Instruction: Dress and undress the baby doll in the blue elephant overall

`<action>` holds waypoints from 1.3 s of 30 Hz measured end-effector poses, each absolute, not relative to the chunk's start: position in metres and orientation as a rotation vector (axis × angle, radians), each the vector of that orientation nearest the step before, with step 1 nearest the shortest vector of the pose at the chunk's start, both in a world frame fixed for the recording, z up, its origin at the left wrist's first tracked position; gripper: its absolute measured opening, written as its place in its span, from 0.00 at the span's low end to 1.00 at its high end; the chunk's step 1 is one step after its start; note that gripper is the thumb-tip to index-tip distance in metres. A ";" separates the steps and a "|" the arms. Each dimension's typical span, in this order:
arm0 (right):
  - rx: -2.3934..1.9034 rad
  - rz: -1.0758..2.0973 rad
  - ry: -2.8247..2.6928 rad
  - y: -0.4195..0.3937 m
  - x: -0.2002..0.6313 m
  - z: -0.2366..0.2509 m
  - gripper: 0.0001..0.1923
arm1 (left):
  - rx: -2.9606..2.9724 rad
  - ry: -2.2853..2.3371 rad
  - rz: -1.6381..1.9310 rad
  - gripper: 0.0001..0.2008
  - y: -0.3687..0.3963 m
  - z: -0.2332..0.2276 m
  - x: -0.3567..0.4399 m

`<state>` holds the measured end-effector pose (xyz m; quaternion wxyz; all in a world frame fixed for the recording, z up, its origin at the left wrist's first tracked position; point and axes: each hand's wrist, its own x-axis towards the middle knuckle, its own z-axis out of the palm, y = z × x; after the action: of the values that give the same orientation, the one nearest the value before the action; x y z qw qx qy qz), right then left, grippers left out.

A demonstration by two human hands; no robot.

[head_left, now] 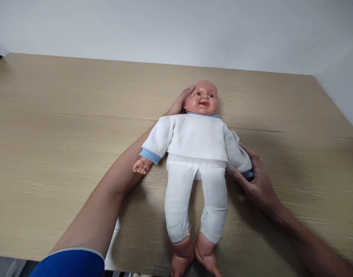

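A baby doll [197, 138] lies face up over the wooden table, its head toward the far side and its feet toward me. It wears a white fleece top with blue cuffs and collar, and white cloth trousers. My left hand [182, 100] cups the side of the doll's head, thumb at the temple; its other fingers are hidden behind the head. My right hand [255, 175] is closed around the doll's arm at the sleeve on the right, thumb near the hip. The doll's hand on that side is hidden by my grip.
The light wooden tabletop [63, 161] spreads out around the doll, with a thin seam running across it. Behind its far edge stands a pale wall [176, 30]. The near table edge passes below the doll's feet.
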<state>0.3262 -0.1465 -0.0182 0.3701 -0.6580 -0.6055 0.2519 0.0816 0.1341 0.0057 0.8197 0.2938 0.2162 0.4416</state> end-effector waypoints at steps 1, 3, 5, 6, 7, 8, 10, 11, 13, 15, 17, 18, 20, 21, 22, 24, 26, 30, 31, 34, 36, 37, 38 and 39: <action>-1.682 0.638 -1.553 -0.147 0.326 -0.019 0.43 | 0.624 0.462 0.952 0.26 0.135 0.004 0.083; -1.666 0.621 -1.553 -0.147 0.327 -0.020 0.41 | 0.639 0.464 0.968 0.27 0.136 0.003 0.084; -1.661 0.626 -1.556 -0.147 0.327 -0.020 0.41 | 0.659 0.473 0.960 0.28 0.137 0.002 0.085; -1.666 0.639 -1.557 -0.147 0.327 -0.020 0.42 | 0.661 0.480 0.950 0.29 0.137 0.002 0.085; -1.673 0.653 -1.559 -0.146 0.327 -0.020 0.43 | 0.657 0.484 0.940 0.29 0.137 0.002 0.085; -1.678 0.660 -1.559 -0.146 0.327 -0.019 0.43 | 0.649 0.484 0.933 0.29 0.137 0.002 0.085; -1.684 0.659 -1.561 -0.146 0.327 -0.017 0.44 | 0.635 0.474 0.932 0.29 0.137 0.002 0.084; -1.684 0.653 -1.562 -0.146 0.327 -0.017 0.44 | 0.634 0.468 0.935 0.28 0.137 0.002 0.084; -1.685 0.643 -1.561 -0.145 0.326 -0.016 0.45 | 0.641 0.467 0.931 0.27 0.137 0.003 0.083; -1.688 0.638 -1.557 -0.146 0.326 -0.017 0.45 | 0.657 0.467 0.910 0.25 0.138 0.004 0.081; -1.686 0.636 -1.557 -0.146 0.327 -0.018 0.45 | 0.672 0.467 0.892 0.25 0.138 0.004 0.081; -1.685 0.641 -1.560 -0.146 0.327 -0.018 0.44 | 0.675 0.470 0.895 0.25 0.139 0.004 0.081; -1.679 0.646 -1.561 -0.146 0.327 -0.019 0.44 | 0.661 0.493 0.918 0.27 0.141 0.002 0.083; -1.676 0.646 -1.563 -0.146 0.328 -0.020 0.44 | 0.642 0.506 0.928 0.28 0.143 0.000 0.085; -1.675 0.643 -1.566 -0.146 0.328 -0.020 0.44 | 0.621 0.517 0.933 0.28 0.145 -0.002 0.087; -1.673 0.633 -1.577 -0.146 0.328 -0.019 0.44 | 0.586 0.529 0.932 0.30 0.151 -0.007 0.091; -1.672 0.631 -1.581 -0.145 0.328 -0.019 0.44 | 0.567 0.539 0.937 0.31 0.158 -0.010 0.094; -1.674 0.631 -1.567 -0.145 0.327 -0.018 0.44 | 0.545 0.563 0.950 0.32 0.161 -0.011 0.096; -1.677 0.627 -1.568 -0.145 0.326 -0.018 0.44 | 0.549 0.563 0.947 0.31 0.158 -0.009 0.096; -1.685 0.630 -1.574 -0.145 0.326 -0.017 0.44 | 0.608 0.536 0.931 0.30 0.148 -0.003 0.091; -1.689 0.644 -1.572 -0.146 0.326 -0.016 0.44 | 0.654 0.513 0.921 0.28 0.142 0.000 0.088; -1.691 0.651 -1.568 -0.146 0.326 -0.016 0.44 | 0.666 0.509 0.917 0.27 0.139 0.002 0.087; -1.691 0.656 -1.565 -0.146 0.326 -0.016 0.44 | 0.672 0.507 0.915 0.26 0.137 0.004 0.087; -1.689 0.658 -1.560 -0.146 0.326 -0.016 0.44 | 0.674 0.507 0.913 0.26 0.135 0.005 0.086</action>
<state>0.3262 -0.1456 -0.0162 0.3661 -0.6573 -0.6069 0.2562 0.0864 0.1347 0.0050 0.8129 0.3155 0.2377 0.4279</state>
